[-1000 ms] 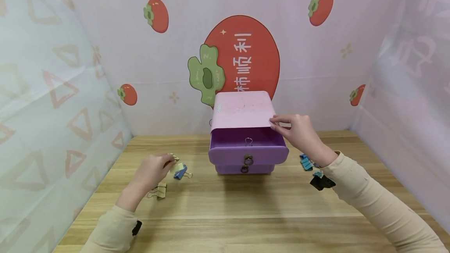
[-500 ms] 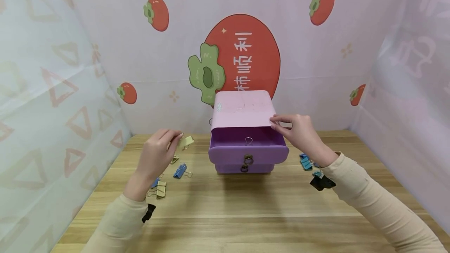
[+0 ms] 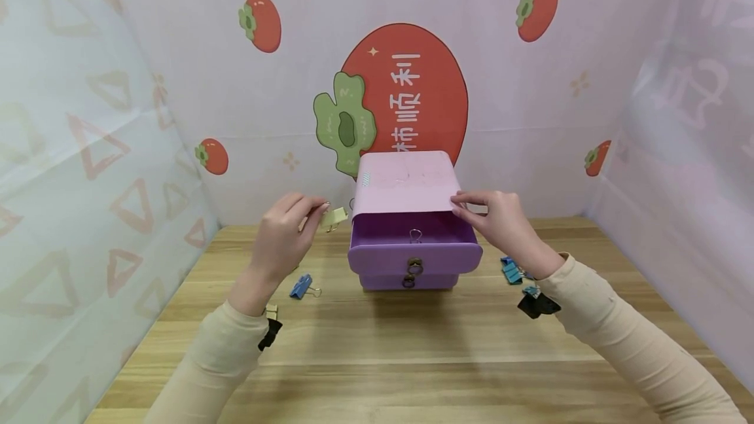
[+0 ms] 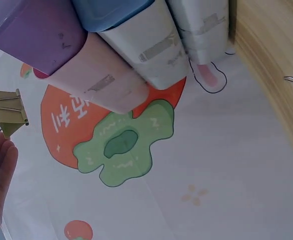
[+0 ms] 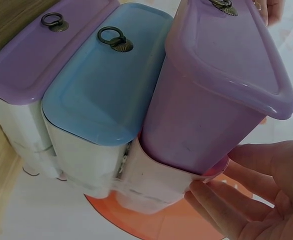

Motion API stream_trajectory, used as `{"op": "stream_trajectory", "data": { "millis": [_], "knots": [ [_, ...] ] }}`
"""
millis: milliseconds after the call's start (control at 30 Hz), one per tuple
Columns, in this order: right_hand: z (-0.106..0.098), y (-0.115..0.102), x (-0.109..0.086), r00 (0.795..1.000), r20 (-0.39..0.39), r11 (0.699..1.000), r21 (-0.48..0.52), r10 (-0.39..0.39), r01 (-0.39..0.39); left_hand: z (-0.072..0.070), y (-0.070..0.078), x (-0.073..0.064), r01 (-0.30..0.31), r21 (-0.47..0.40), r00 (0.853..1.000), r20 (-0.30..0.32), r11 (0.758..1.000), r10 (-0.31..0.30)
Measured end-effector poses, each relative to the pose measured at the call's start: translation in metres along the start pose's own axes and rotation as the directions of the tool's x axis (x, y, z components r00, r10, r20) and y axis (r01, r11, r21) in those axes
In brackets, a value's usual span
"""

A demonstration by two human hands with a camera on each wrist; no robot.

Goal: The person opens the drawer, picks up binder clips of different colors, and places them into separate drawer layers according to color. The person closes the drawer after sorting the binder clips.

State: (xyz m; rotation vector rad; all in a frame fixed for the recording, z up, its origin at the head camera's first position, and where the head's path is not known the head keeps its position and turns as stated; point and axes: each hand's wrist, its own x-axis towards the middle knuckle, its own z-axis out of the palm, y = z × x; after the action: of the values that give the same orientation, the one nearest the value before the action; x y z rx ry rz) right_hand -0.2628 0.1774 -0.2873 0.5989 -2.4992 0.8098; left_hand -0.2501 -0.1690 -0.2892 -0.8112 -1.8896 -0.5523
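My left hand (image 3: 279,241) pinches a yellow binder clip (image 3: 334,217) by its wire handle, just left of the drawer unit. In the left wrist view the yellow binder clip (image 4: 10,111) stands out beyond the fingertips. The small drawer unit has a pink top casing (image 3: 406,182), and its top purple drawer (image 3: 377,259) is pulled out. A wire clip handle (image 3: 415,236) shows inside that drawer. My right hand (image 3: 501,218) pinches the front right edge of the pink casing between thumb and fingers, seen closely in the right wrist view beside the purple drawer (image 5: 201,110).
A blue binder clip (image 3: 301,286) lies left on the wooden table (image 3: 377,358), with another yellow clip (image 3: 271,312) partly behind the left wrist. Several teal and blue clips (image 3: 512,272) lie by the right forearm. Below, a blue drawer (image 5: 101,85) and another purple drawer (image 5: 36,55) are closed.
My left hand has lifted the yellow binder clip from the table's left pile and carried it up and right towards the drawer unit. The right hand keeps its place on the casing.
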Motion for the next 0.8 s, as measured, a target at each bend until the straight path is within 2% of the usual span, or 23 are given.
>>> {"op": "stream_trajectory", "data": {
  "millis": [267, 800],
  "knots": [
    [-0.001, 0.000, 0.001, 1.000, 0.009, 1.000, -0.010, 0.010, -0.010, 0.012, 0.007, 0.012, -0.045, 0.018, 0.998, 0.038, 0.999, 0.044],
    [0.000, 0.002, 0.002, 1.000, 0.004, 1.000, 0.015, 0.022, -0.022, 0.029, 0.013, 0.017, -0.130, 0.011, 0.981, 0.147, 0.991, 0.127]
  ]
}}
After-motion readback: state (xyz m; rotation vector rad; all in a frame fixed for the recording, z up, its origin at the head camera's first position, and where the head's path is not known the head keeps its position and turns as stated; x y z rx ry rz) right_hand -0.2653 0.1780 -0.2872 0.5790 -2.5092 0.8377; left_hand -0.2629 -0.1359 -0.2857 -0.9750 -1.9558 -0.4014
